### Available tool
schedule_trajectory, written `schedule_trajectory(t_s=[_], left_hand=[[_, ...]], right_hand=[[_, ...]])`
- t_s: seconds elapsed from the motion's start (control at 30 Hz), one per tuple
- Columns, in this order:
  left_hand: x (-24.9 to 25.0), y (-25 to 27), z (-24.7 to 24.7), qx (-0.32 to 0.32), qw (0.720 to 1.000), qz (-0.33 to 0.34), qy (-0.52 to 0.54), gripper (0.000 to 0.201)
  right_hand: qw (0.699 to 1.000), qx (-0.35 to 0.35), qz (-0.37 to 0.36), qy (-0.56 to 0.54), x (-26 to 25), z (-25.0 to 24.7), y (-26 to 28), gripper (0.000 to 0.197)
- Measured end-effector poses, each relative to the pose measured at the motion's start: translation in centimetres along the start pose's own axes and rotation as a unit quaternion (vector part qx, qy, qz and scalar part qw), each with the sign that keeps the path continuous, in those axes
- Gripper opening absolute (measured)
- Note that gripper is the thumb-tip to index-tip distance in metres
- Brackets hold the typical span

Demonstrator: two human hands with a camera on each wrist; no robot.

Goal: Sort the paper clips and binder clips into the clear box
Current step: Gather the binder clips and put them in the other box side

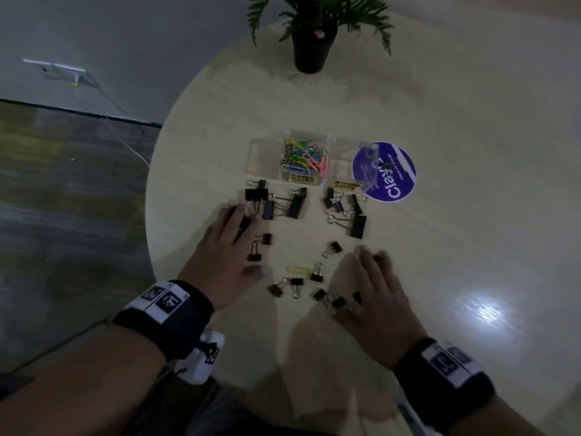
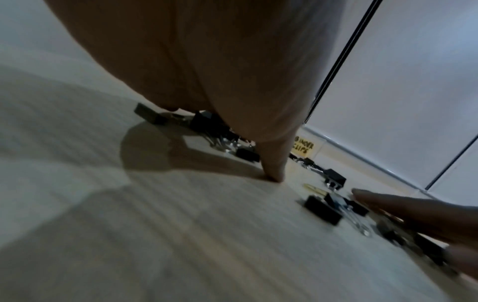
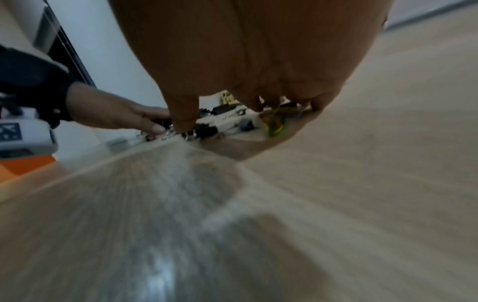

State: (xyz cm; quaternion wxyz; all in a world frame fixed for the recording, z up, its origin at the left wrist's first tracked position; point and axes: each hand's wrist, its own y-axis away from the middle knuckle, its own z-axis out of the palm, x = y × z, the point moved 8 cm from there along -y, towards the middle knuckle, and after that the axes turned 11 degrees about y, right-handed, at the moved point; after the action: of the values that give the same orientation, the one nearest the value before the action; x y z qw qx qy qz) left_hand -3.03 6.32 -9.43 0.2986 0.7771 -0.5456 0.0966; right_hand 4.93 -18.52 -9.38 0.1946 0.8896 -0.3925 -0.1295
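Note:
A clear box (image 1: 261, 156) stands mid-table; its middle compartment holds colourful paper clips (image 1: 304, 156). A yellow "binder clips" label (image 1: 345, 185) (image 2: 304, 146) marks its right side. Black binder clips (image 1: 294, 204) (image 2: 323, 209) lie scattered in front, with one yellow paper clip (image 1: 297, 268) among them. My left hand (image 1: 228, 245) lies flat with spread fingers, its fingertips touching a large binder clip (image 1: 244, 222). My right hand (image 1: 369, 286) is flat too, its thumb side over small binder clips (image 1: 339, 300). Neither hand holds anything.
A round purple sticker (image 1: 390, 180) lies right of the box, partly under a clear lid (image 1: 367, 162). A potted plant (image 1: 311, 48) stands at the far edge. The table's rim (image 1: 151, 196) curves just left of my left hand. The floor lies below.

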Motion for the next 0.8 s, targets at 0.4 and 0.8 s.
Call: schedule_trajectory(t_s=[0.4,0.8], left_hand=[[4.4,2.1,1.2,0.003,0.998,0.056,-0.024,0.073],[5.4,4.6,4.8,-0.05,0.993,0.065,-0.08,0.078]], right_hand=[[0.993,0.075,-0.052,-0.076,-0.8,-5.7,-4.9,0.074],[0.989,0.11,-0.001,-0.102,0.6,-1.3,1.4,0.023]])
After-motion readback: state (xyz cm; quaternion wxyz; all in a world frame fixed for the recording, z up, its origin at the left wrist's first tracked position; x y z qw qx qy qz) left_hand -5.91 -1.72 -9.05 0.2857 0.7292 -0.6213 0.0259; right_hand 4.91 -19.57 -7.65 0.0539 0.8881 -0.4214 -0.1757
